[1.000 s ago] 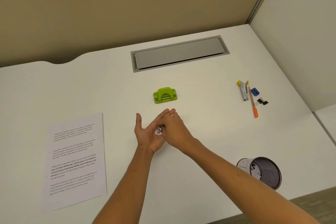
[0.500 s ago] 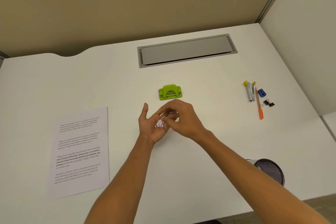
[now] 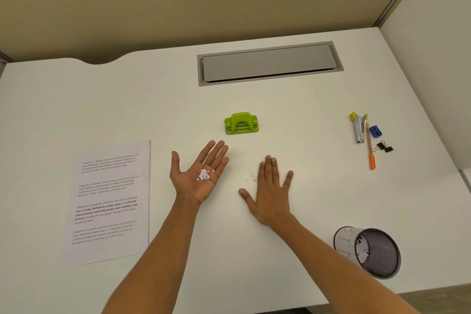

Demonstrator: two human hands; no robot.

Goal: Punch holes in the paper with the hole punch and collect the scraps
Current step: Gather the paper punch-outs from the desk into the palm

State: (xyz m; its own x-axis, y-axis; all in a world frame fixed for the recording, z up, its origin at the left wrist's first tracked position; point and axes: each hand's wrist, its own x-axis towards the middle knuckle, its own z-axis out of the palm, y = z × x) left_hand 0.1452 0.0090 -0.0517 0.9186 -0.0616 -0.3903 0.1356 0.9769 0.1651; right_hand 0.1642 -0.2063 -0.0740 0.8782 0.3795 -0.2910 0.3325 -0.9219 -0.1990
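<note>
On the white desk (image 3: 305, 186), paper (image 3: 109, 201) lies at 9 o'clock, punch (image 3: 241, 123) at 12, mesh cup (image 3: 374, 252) at 4. Left hand (image 3: 197, 178) is open, palm-up, cradling a scrap pile (image 3: 204, 174). Right hand (image 3: 271, 194), flat and empty, sits beside stray dots (image 3: 251, 178); I'd sweep those gently toward the level left palm.

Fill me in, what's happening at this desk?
A person is gathering hole-punch scraps by hand. The left hand is held palm up with a small pile of paper dots in it. The right hand is palm down, open, over the desk, next to a few loose dots not yet collected. The green hole punch stands untouched beyond the hands, the printed sheet lies to the left, and a mesh cup sits near the right forearm.
</note>
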